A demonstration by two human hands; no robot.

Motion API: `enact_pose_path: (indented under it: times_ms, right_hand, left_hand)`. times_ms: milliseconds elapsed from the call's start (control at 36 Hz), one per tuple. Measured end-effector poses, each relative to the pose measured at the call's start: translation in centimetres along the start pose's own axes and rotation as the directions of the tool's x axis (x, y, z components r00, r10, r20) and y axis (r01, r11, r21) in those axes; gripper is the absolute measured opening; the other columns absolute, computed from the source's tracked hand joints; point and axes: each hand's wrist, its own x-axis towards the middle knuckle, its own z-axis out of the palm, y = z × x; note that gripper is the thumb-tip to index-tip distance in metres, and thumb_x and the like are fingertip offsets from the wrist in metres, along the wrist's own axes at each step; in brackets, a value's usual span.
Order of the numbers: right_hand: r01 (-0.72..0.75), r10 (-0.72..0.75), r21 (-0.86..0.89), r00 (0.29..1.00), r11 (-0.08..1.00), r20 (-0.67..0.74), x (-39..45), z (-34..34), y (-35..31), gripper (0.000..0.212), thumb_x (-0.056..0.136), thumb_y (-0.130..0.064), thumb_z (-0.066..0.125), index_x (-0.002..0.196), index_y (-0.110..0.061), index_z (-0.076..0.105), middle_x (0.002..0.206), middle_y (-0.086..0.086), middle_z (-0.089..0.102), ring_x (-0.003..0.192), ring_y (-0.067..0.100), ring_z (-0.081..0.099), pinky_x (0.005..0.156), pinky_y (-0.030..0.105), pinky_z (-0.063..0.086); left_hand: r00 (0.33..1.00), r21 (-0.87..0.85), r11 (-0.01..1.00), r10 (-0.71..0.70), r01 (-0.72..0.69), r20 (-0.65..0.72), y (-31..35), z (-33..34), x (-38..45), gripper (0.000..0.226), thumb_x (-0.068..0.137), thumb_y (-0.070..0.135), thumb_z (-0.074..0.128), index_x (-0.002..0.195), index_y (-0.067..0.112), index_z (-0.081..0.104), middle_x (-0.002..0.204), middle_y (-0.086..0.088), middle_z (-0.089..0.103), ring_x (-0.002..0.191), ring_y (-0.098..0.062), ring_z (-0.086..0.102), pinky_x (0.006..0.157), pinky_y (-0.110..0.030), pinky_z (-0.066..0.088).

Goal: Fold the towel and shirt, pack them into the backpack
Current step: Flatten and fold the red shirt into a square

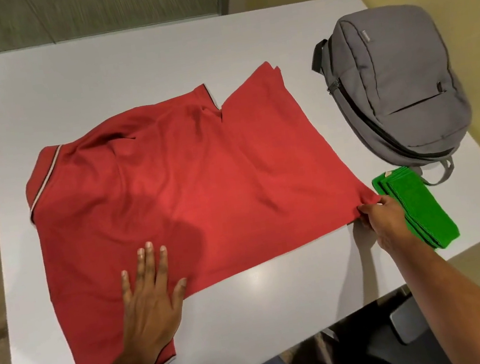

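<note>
Right grip point(374, 214) pinches shirt point(176, 178) hem corner; shirt's long axis runs leftward from it. Left grip point(150, 296) spread flat, pressing the cloth.

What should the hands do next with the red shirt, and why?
Probably lift the corner that the right hand pinches and carry it over toward the collar, folding the red shirt. The left hand lies flat on it, and the green towel looks folded already.
</note>
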Motion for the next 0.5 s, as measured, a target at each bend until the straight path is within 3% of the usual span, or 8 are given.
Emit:
enact_pose_path:
  times_ms: [139,250,361,417,500]
  right_hand:
    - [0.024,-0.024,-0.014,1.000,1.000,0.018,-0.6,0.2,0.9,0.016,0.094,0.006,0.059,0.095,-0.010,0.060,0.080,0.008,0.061,0.067,0.020,0.055,0.061,0.031,0.047]
    - [0.077,-0.079,-0.021,0.990,0.997,-0.117,0.1,0.0,1.0,0.024,0.087,0.002,0.061,0.090,-0.022,0.061,0.089,0.007,0.065,0.081,0.024,0.061,0.077,0.044,0.054]
    - [0.097,-0.114,-0.082,0.966,0.992,-0.230,-0.6,-0.3,1.6,0.018,0.086,0.002,0.059,0.099,-0.010,0.060,0.089,0.008,0.061,0.082,0.026,0.057,0.072,0.041,0.048]
    - [0.084,-0.107,-0.102,0.964,0.991,-0.243,-1.0,-0.5,2.1,0.021,0.089,0.001,0.062,0.107,-0.007,0.059,0.096,0.010,0.062,0.086,0.027,0.057,0.074,0.037,0.043]
    - [0.043,-0.064,-0.093,0.968,0.995,-0.243,-1.1,-0.6,2.7,0.033,0.089,-0.003,0.068,0.122,-0.003,0.059,0.107,0.012,0.063,0.095,0.030,0.061,0.080,0.039,0.049]
  left_hand:
    - [0.999,-0.029,0.999,0.032,-0.031,0.026,0.0,-0.7,-0.3,0.080,0.098,0.060,0.029,0.165,0.020,0.010,0.173,-0.004,-0.002,0.159,-0.022,0.001,0.125,-0.060,0.008]
    - [0.986,-0.020,0.986,0.163,-0.163,0.039,0.0,-1.0,-1.0,0.084,0.095,0.061,0.037,0.164,0.018,0.015,0.173,-0.004,0.004,0.159,-0.023,0.007,0.125,-0.058,0.011]
    - [0.962,0.038,0.962,0.268,-0.271,0.054,-0.2,-0.6,-2.1,0.079,0.096,0.055,0.039,0.162,0.012,0.026,0.172,-0.006,0.012,0.158,-0.024,0.015,0.123,-0.059,0.020]
    - [0.957,0.049,0.956,0.288,-0.290,0.041,0.0,-0.5,-2.3,0.075,0.098,0.051,0.038,0.161,0.011,0.029,0.171,-0.008,0.016,0.157,-0.025,0.018,0.122,-0.059,0.023]
    - [0.954,0.049,0.953,0.300,-0.300,-0.008,0.1,-0.6,-2.6,0.070,0.098,0.043,0.041,0.159,0.009,0.033,0.169,-0.011,0.023,0.156,-0.026,0.021,0.122,-0.057,0.024]
